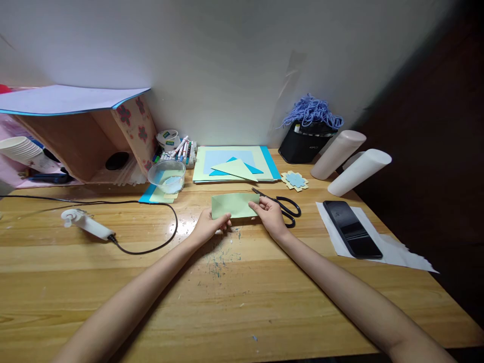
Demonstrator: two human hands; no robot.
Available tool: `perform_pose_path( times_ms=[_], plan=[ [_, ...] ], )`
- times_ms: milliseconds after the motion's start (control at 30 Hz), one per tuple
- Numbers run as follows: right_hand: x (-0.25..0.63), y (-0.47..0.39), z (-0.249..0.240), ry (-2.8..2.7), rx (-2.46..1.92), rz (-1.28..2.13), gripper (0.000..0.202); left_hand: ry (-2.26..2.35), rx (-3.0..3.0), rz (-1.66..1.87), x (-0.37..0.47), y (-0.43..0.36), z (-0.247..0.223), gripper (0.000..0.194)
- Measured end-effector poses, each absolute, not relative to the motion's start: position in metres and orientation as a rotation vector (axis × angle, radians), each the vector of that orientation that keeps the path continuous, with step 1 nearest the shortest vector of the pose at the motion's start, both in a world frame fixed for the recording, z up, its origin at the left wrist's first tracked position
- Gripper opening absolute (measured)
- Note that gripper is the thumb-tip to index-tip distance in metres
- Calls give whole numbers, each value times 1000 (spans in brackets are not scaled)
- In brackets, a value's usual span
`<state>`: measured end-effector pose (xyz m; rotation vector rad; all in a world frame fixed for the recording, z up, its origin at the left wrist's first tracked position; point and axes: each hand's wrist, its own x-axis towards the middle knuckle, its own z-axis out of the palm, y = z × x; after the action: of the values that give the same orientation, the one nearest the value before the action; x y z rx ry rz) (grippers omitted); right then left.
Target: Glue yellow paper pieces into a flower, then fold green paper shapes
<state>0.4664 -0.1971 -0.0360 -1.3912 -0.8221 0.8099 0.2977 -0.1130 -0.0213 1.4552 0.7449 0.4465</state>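
Observation:
A light green paper rectangle (234,204) is held up just above the table, near its middle. My left hand (209,224) pinches its lower left part, thumb in front. At the right edge, my right hand (271,216) grips the same paper between thumb and fingers. Black-handled scissors (290,204) lie close behind my right hand, partly covered by it. Beyond the paper is a stack of yellow-green and blue sheets (200,166), with cut paper triangles (236,170) on top. A layered paper flower (295,180) lies to the right of the stack.
A white corded glue gun (88,224) lies on the left, its cable looping toward the middle. Behind stand an open box (139,126), a clear plastic bowl (166,176), markers (183,150) and a black holder with blue yarn (306,143). Two cylinders (359,171) and a phone (351,229) are right.

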Motion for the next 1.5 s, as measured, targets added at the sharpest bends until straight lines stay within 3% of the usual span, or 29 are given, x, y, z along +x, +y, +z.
perform_pose_path(
  times_ms=[333,533,933,1300,1500],
  plan=[
    [463,-199,-32,-811,-1403,766,33,710,1424,442,297,-111,-27,29],
    [453,-201,-33,-816,-1379,933,40,769,1439,523,298,-115,-24,27],
    [437,-204,-33,-756,-1383,948,35,685,1458,609,301,-124,-24,28],
    [440,-203,-33,-760,-1449,933,32,866,1852,757,294,-116,-33,20],
    [447,-202,-38,-758,-1455,865,37,935,1770,793,293,-105,-36,19]
  ],
)
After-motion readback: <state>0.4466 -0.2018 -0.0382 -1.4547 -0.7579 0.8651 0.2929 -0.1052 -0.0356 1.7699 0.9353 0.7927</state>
